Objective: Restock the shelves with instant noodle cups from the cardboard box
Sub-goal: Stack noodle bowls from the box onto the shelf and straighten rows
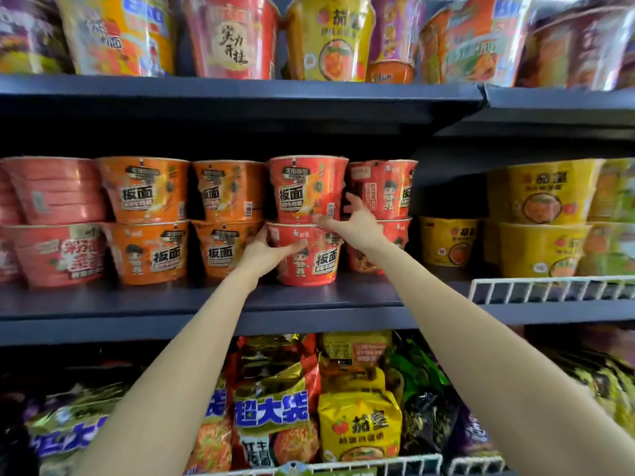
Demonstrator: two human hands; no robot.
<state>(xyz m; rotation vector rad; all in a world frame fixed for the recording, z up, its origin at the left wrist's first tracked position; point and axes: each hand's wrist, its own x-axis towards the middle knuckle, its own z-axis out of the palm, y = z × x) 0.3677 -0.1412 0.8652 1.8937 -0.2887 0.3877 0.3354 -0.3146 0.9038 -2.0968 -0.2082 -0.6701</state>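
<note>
Two red instant noodle cups stand stacked on the middle shelf (309,297). The lower red cup (314,259) carries a cartoon figure, and the upper red cup (304,187) sits on its lid. My left hand (266,250) grips the lower cup's left side, thumb across its front. My right hand (355,223) reaches to the right edge of the stack where the two cups meet, fingers spread and touching them. The cardboard box is out of sight.
Orange cups (147,221) and pink cups (58,221) stand stacked to the left, more red cups (381,190) behind on the right, yellow cups (546,221) behind a white wire rail (549,288). Tall cups fill the top shelf (240,94). Noodle bags (275,400) lie below.
</note>
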